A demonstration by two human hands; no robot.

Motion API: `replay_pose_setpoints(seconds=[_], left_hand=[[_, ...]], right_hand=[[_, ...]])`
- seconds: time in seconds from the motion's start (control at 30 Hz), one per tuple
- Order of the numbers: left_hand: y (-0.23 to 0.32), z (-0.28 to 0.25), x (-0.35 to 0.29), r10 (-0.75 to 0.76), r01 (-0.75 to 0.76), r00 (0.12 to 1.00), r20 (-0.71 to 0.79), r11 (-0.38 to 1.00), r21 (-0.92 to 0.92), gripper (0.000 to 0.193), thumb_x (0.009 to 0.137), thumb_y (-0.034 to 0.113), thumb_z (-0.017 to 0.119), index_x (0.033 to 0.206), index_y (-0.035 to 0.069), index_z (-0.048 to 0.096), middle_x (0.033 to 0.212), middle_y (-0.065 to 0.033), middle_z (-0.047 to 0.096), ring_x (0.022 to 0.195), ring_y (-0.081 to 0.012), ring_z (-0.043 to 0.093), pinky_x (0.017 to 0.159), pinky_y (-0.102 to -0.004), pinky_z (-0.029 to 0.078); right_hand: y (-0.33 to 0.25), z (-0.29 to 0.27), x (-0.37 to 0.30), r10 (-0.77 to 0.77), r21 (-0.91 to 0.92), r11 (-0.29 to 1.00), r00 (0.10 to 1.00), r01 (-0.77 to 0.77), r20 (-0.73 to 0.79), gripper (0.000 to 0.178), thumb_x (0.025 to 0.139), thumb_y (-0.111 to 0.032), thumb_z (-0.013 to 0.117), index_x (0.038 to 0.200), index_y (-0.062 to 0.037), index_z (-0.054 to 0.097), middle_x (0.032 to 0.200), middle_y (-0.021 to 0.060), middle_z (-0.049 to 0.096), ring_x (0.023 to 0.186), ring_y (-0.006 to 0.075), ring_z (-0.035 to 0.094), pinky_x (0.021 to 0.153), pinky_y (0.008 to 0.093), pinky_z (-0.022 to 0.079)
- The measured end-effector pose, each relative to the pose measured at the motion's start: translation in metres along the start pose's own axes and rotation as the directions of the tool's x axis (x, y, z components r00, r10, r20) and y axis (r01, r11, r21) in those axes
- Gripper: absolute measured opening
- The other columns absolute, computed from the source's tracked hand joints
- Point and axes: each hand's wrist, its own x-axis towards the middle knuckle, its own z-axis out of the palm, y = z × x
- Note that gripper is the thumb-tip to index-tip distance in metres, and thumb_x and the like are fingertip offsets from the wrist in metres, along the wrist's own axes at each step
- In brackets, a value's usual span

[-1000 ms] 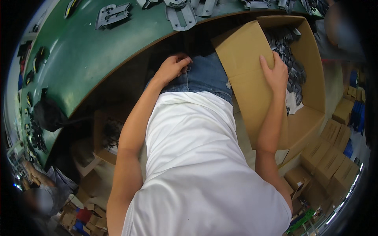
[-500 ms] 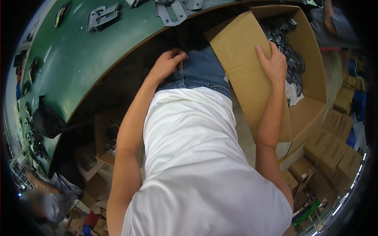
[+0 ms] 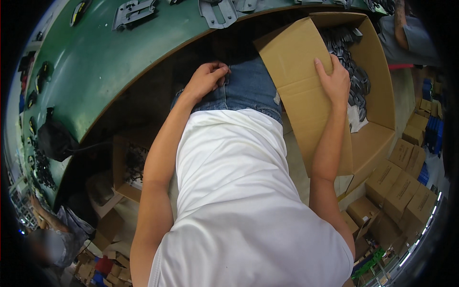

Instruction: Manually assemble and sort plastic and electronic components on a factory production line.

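My right hand [image 3: 336, 81] grips the upper edge of a big open cardboard box [image 3: 297, 71], thumb on the outer side and fingers over the rim. Inside the box lies a heap of dark grey parts [image 3: 357, 79], with a piece of white wrapping [image 3: 355, 118] beside them. My left hand [image 3: 206, 81] rests over the lap of my jeans [image 3: 248, 88], fingers curled in and thumb against them. Nothing shows in that hand, though its fingertips are partly hidden.
A green table [image 3: 95, 81] curves along the left and far side, bearing grey metal brackets [image 3: 217, 13] and a black bag [image 3: 55, 141]. Another open carton [image 3: 126, 189] stands beneath it. Stacked cartons [image 3: 399, 191] line the right. Co-workers are at the lower left [image 3: 52, 239] and upper right [image 3: 411, 40].
The view has shifted a little, so the table and its brackets sit slightly farther right. Both hands keep nearly the same pose, the right one still on the box edge.
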Motion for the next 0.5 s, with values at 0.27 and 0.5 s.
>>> replay_pose_setpoints(seconds=[0.27,0.5], left_hand=[[-0.0011,-0.0004,0.0009,0.002,-0.002,1.0,0.014,1.0,-0.015,0.019,0.091,0.022,0.052,0.092,0.005,0.06,0.063,0.0028,0.048,0.051,-0.0033,0.036,0.045,-0.0183,0.027],[0.0004,-0.0003,0.0001,0.004,-0.003,1.0,0.005,1.0,-0.005,0.02,0.09,0.022,0.052,0.093,0.004,0.06,0.063,0.0026,0.048,0.051,-0.0036,0.037,0.046,-0.0183,0.027]], right_hand=[[-0.0006,-0.0005,0.0,-0.005,0.002,1.0,1.0,0.005,0.001,0.045,0.08,-0.043,0.061,0.106,-0.0063,0.06,0.096,0.0172,0.065,0.089,0.0358,0.061,0.075,0.0415,0.048],[0.0005,0.0007,0.0,-0.02,0.006,1.0,1.0,0.02,-0.015,0.045,0.08,-0.043,0.06,0.105,-0.0064,0.06,0.096,0.0173,0.064,0.089,0.0361,0.061,0.075,0.0418,0.048]])
